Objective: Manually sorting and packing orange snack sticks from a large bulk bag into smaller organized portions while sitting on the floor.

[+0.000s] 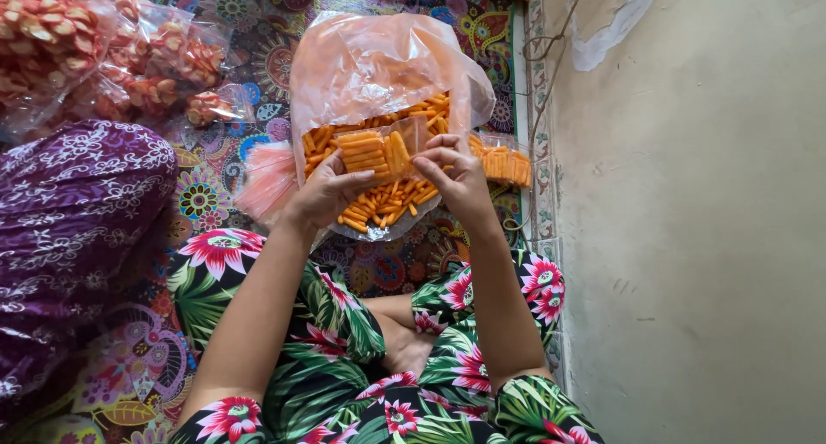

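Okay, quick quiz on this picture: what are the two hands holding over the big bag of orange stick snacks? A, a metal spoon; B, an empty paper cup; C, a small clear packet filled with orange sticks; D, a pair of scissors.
C: the left hand and right hand grip a small clear packet of neatly stacked orange sticks, held above the large open plastic bag of loose sticks.

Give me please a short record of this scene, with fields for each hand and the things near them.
left hand: holds the small clear plastic packet of orange stick snacks from the left
right hand: pinches the same packet at its right edge
below the packet: large pinkish plastic bag of loose orange sticks, open
right of it: filled packet on the patterned mat
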